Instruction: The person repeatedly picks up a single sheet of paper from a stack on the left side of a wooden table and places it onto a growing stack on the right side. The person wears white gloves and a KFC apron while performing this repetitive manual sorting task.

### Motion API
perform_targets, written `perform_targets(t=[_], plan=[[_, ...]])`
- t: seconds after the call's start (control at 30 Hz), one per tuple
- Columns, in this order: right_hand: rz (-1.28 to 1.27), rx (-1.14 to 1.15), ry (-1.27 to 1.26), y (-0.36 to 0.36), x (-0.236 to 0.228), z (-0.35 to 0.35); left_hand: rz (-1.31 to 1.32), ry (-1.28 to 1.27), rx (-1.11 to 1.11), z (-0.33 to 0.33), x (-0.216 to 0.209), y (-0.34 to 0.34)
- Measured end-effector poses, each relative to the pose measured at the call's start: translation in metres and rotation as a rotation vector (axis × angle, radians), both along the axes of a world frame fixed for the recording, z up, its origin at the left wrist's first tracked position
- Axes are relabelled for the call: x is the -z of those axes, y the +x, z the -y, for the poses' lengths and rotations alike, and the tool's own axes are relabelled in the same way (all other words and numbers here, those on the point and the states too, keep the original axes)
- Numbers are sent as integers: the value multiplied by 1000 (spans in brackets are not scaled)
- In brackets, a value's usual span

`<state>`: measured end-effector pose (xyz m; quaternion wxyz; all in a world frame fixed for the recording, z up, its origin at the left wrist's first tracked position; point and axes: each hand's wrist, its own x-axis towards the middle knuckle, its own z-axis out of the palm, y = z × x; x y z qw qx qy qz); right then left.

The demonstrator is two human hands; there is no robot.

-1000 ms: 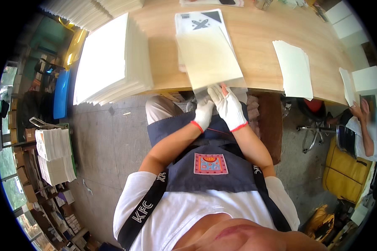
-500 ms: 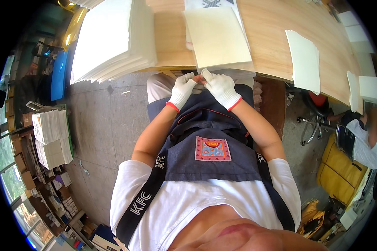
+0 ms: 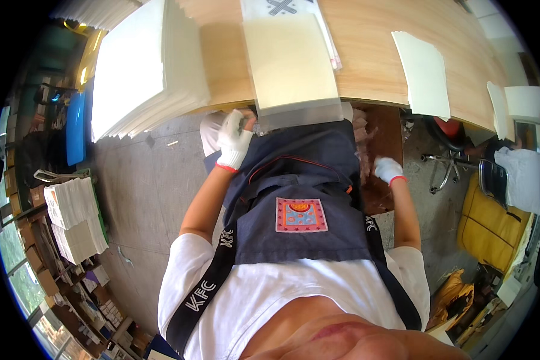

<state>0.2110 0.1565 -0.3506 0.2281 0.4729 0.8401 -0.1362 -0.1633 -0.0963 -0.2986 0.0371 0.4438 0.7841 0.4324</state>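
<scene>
My left hand point(image 3: 235, 139), in a white knit glove with bare fingertips showing, is just below the table edge, left of a clear plastic sleeve point(image 3: 300, 114). Its fingers are loosely bent and apart, with nothing visible in them. The sleeve holds a flat cream sheet or pad point(image 3: 291, 60), and its clear end hangs over the table's front edge. My right hand point(image 3: 390, 170), also gloved, is low at my right side, beside crumpled pinkish plastic point(image 3: 362, 141) and a brown surface under the table. Blur hides its fingers.
A tall stack of white sheets point(image 3: 132, 66) stands on the wooden table point(image 3: 366, 54) to the left. A smaller white pile point(image 3: 421, 75) lies to the right. Beneath the cream sheet is a printed white bag point(image 3: 279, 7). A wheeled chair point(image 3: 447, 159) stands at right, bundled paper point(image 3: 75, 219) at left.
My hands have parted from in front of the sleeve. The right has dropped down to the right side; the left has shifted left. The view has also shifted slightly.
</scene>
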Motion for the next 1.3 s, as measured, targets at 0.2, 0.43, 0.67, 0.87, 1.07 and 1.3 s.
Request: perform_targets(t=[0.2,0.43,0.67,0.87,1.07,1.3], plan=[[-828,-484,498,-130,-86,17,-749,231,155,-33,-19,-2],[-1073,-465,450,-178,-64,16,-371,95,46,-21,1,-5],[-1069,93,450,-193,-65,33,973,491,-377,-36,35,16],[-992,457,-559,-177,-82,35,945,486,-157,-36,-47,19],[-1391,425,-1247,-245,-104,74,216,327,-108,25,-161,-3],[-1434,-110,-1120,-387,-224,127,79,672,-450,102,-227,-101]])
